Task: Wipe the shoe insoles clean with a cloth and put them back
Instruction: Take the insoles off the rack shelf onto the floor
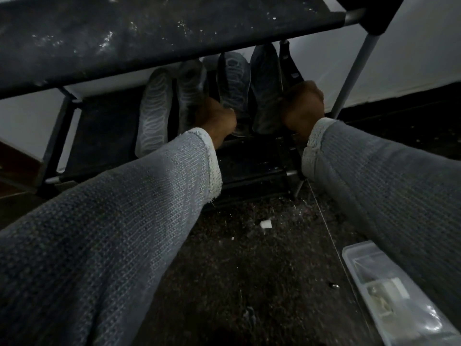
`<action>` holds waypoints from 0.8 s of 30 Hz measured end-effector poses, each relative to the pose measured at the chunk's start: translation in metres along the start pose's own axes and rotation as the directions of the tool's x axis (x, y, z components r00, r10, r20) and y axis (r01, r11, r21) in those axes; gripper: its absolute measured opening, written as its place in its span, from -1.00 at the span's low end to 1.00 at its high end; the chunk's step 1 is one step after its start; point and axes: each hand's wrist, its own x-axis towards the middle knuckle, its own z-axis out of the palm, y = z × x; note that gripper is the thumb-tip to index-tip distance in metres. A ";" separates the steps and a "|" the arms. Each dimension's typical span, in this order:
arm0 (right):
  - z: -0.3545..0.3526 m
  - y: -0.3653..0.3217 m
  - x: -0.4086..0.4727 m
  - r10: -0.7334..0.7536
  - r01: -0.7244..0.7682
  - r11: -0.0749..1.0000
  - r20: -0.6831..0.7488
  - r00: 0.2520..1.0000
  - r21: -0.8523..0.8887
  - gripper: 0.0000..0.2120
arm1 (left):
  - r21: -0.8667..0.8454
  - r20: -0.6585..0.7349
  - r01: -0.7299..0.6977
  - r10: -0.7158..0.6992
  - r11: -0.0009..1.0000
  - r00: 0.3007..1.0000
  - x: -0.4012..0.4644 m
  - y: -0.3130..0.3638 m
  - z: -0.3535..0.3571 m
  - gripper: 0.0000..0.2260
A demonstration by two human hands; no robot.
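Observation:
Several dark insoles with pale wavy patterns lean upright on the lower shelf of a shoe rack (pixel 104 136). The leftmost insole (pixel 153 111) and the second insole (pixel 190 88) stand free. My left hand (pixel 217 117) reaches under the top shelf, and its curled fingers hold the lower end of the third insole (pixel 233 78). My right hand (pixel 303 106) is curled against the right edge of the fourth insole (pixel 265 88). Its fingers are hidden behind the hand, so what it holds is unclear. No cloth is in view. The light is very dim.
The rack's dusty top shelf (pixel 149 38) hangs over the hands, and a metal post (pixel 354 68) stands just right of my right hand. A clear plastic box (pixel 389 290) lies on the speckled floor at the lower right. A white wall is behind the rack.

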 end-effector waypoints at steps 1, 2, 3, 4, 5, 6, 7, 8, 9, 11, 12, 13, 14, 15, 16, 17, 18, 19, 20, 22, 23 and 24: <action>0.001 0.001 -0.002 -0.033 0.033 0.999 -0.018 0.999 0.037 -0.74 | -0.062 -0.006 0.011 -0.012 0.998 1.000 0.001 -0.001 -0.001 -0.68; 0.001 0.002 -0.006 -0.062 0.066 0.993 -0.046 0.997 0.101 -0.75 | -0.129 -0.012 0.025 -0.026 0.991 1.000 0.000 -0.001 -0.002 -0.69; 0.001 0.004 -0.011 -0.067 0.078 0.979 -0.065 0.996 0.189 -0.77 | -0.196 -0.015 0.036 -0.040 0.980 0.999 -0.002 -0.002 -0.003 -0.70; -0.001 0.004 -0.017 -0.055 0.073 0.958 -0.069 0.996 0.278 -0.80 | -0.265 -0.015 0.042 -0.048 0.963 0.999 -0.005 -0.002 -0.005 -0.73; -0.003 0.005 -0.022 -0.032 0.053 0.934 -0.063 0.998 0.354 -0.81 | -0.335 -0.013 0.041 -0.049 0.941 0.999 -0.012 -0.003 -0.006 -0.76; -0.005 0.006 -0.029 -0.009 0.027 0.910 -0.045 0.999 0.415 -0.83 | -0.394 -0.015 0.040 -0.050 0.918 0.999 -0.020 -0.005 -0.009 -0.80; -0.007 0.006 -0.037 -0.007 0.017 0.890 -0.024 1.000 0.456 -0.85 | -0.444 -0.016 0.042 -0.055 0.895 0.998 -0.029 -0.008 -0.012 -0.84; -0.010 0.008 -0.047 -0.013 0.013 0.877 -0.004 1.000 0.481 -0.87 | -0.486 -0.011 0.052 -0.065 0.872 0.998 -0.039 -0.011 -0.016 -0.85; -0.013 0.010 -0.058 -0.020 0.013 0.861 0.009 1.000 0.508 -0.90 | -0.527 0.006 0.068 -0.076 0.847 0.997 -0.049 -0.016 -0.019 -0.82; -0.017 0.017 -0.083 -0.031 0.010 0.818 0.027 0.999 0.575 -0.92 | -0.588 0.042 0.097 -0.089 0.803 0.995 -0.070 -0.029 -0.024 -0.77; -0.020 0.022 -0.097 -0.030 -0.002 0.795 0.042 0.999 0.606 -0.93 | -0.612 0.055 0.107 -0.093 0.784 0.994 -0.083 -0.036 -0.026 -0.76; -0.021 0.028 -0.110 -0.026 -0.022 0.779 0.068 0.997 0.627 -0.95 | -0.632 0.065 0.119 -0.101 0.765 0.993 -0.096 -0.043 -0.027 -0.75; -0.023 0.034 -0.123 -0.031 -0.037 0.774 0.096 0.995 0.632 -0.95 | -0.647 0.075 0.133 -0.111 0.751 0.991 -0.110 -0.050 -0.028 -0.74; -0.024 0.041 -0.137 -0.043 -0.044 0.778 0.122 0.992 0.627 -0.94 | -0.654 0.086 0.147 -0.120 0.742 0.989 -0.124 -0.057 -0.027 -0.72; -0.024 0.048 -0.150 -0.053 -0.052 0.782 0.149 0.987 0.622 -0.93 | -0.661 0.098 0.161 -0.129 0.733 0.987 -0.138 -0.064 -0.026 -0.71; -0.025 0.056 -0.163 -0.058 -0.066 0.777 0.176 0.983 0.626 -0.92 | -0.669 0.113 0.172 -0.130 0.723 0.985 -0.152 -0.070 -0.025 -0.71; -0.027 0.063 -0.177 -0.055 -0.089 0.769 0.204 0.977 0.634 -0.91 | -0.672 0.126 0.179 -0.127 0.719 0.984 -0.165 -0.075 -0.023 -0.72; -0.027 0.071 -0.190 -0.055 -0.110 0.761 0.232 0.971 0.639 -0.92 | -0.670 0.135 0.181 -0.122 0.720 0.983 -0.178 -0.080 -0.021 -0.72; -0.027 0.078 -0.202 -0.059 -0.121 0.765 0.256 0.965 0.632 -0.93 | -0.662 0.138 0.183 -0.122 0.727 0.983 -0.189 -0.085 -0.017 -0.73; -0.024 0.096 -0.224 -0.060 -0.145 0.789 0.309 0.949 0.597 -0.92 | -0.653 0.144 0.190 -0.126 0.734 0.982 -0.212 -0.097 -0.009 -0.73; -0.020 0.106 -0.235 -0.045 -0.175 0.793 0.341 0.939 0.584 -0.91 | -0.653 0.150 0.197 -0.130 0.732 0.980 -0.222 -0.106 -0.004 -0.73; -0.018 0.115 -0.245 -0.026 -0.211 0.787 0.373 0.928 0.580 -0.91 | -0.651 0.156 0.206 -0.137 0.730 0.978 -0.231 -0.115 0.001 -0.74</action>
